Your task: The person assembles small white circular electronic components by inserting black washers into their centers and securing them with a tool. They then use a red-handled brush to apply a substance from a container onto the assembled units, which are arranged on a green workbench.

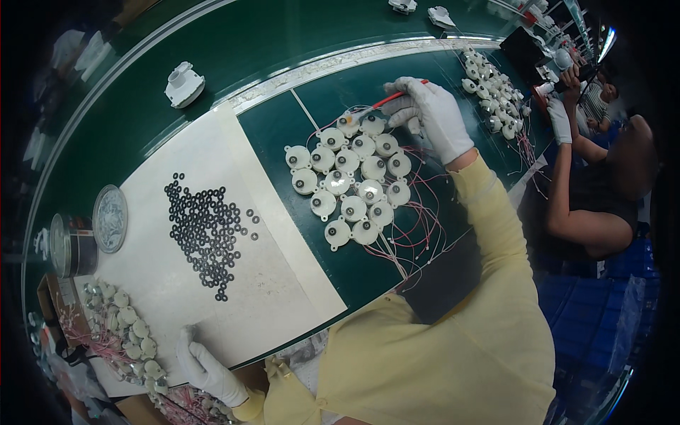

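Note:
My right hand (435,120), in a white glove, grips a slim red-handled brush (397,97). The brush's pale tip meets one of the small round white motors (348,123) at the far side of a cluster. Each motor in this group has a dark round centre, and pink wires (425,219) trail off to the right. My left hand (207,368), also gloved, lies at the near edge of a white sheet (283,262) with its fingers stretched out and nothing in them. Many small black rings (205,227) are spread on that sheet.
More wired motors (127,326) are heaped at the near left, beside a tin (73,244) and a round lid (110,218). A white housing (185,85) sits on the green surface beyond a raised rail. Another motor group (494,92) and a co-worker (595,191) are at right.

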`<state>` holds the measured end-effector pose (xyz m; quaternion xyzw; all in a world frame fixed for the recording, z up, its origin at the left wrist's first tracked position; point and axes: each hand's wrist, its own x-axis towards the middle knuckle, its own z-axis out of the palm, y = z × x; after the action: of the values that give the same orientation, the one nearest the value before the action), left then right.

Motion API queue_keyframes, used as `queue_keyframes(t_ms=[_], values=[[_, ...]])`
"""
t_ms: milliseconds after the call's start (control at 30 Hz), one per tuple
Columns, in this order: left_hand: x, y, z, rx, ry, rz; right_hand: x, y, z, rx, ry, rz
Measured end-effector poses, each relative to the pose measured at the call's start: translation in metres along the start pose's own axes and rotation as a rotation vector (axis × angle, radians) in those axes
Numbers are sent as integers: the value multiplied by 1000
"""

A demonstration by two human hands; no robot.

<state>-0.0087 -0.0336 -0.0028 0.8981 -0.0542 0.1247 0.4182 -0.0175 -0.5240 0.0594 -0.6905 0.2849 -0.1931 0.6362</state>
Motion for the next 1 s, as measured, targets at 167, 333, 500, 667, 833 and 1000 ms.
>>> queue_keyframes(t_ms=[167,333,500,667,833,1000], values=[[-1,2,0,1,2,-15,-9,3,-16,120,-45,-124],[-1,0,1,-5,12,-24,-24,4,-23,161,-118,-93],[1,-1,1,3,0,13,-29,10,-13,222,-126,-89],[0,1,1,-2,-5,5,-29,13,-16,192,-152,-55],[1,0,2,2,1,-10,-32,12,-22,175,-169,-39],[0,-3,1,10,0,-2,-40,1,-19,28,-187,-55]])
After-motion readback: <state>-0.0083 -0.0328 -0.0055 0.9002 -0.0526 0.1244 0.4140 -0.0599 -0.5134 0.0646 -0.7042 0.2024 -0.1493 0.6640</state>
